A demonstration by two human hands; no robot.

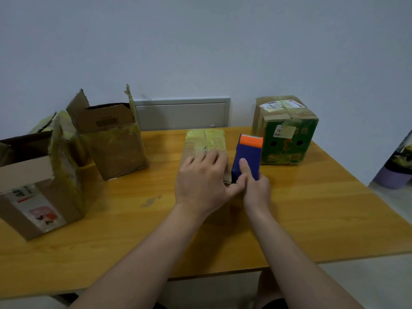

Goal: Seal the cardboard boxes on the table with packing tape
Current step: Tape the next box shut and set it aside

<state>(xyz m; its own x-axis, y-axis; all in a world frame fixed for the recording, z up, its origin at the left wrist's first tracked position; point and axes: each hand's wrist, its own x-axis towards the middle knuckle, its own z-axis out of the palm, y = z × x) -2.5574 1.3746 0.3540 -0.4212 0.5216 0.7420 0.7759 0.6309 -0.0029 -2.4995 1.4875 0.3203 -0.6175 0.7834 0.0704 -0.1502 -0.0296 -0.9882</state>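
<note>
A flat cardboard box (pixel 206 143) with yellowish tape along its top lies in the middle of the wooden table (pixel 312 208). My left hand (pixel 201 181) rests on its near end with fingers spread flat; its thumb reaches toward the dispenser's base. My right hand (pixel 255 187) grips a blue tape dispenser (pixel 246 159) with an orange cutter head, held upright right beside the box's right edge, the index finger lying up its back. The box's near edge is hidden under my left hand.
Two open cardboard boxes, one (pixel 116 139) at the back left and one (pixel 38 188) at the far left, stand with flaps up. A taped green box (pixel 284 130) sits at the back right. The wall is close behind the table. A purple bin (pixel 392 175) is right of the table.
</note>
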